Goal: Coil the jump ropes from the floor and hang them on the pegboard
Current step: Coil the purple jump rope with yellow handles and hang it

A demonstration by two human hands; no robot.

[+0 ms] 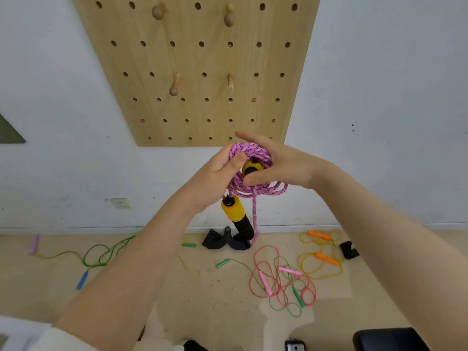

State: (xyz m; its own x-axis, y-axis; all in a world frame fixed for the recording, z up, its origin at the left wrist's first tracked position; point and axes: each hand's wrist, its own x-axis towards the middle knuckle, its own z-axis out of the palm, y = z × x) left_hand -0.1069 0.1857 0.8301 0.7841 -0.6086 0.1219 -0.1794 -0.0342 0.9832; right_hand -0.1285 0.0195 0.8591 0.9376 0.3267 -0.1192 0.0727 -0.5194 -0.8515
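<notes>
I hold a coiled pink braided jump rope (255, 150) in front of me, just below the wooden pegboard (195, 72). My left hand (215, 176) grips the coil from the left, thumb pressed on its top. My right hand (276, 160) pinches the coil from the right, its fingers around the loops and a yellow-and-black handle (250, 168) at the centre. The second yellow-and-black handle (236, 215) dangles below, with a loose pink strand beside it. Several wooden pegs, such as one at the lower left (174, 84), stick out of the board with nothing on them.
Several thin ropes lie on the beige floor: a green one (106, 252) with a blue handle on the left, a red and green tangle (281, 282) with pink handles, a yellow one (321, 257) with orange handles. Black objects (222, 240) sit by the wall.
</notes>
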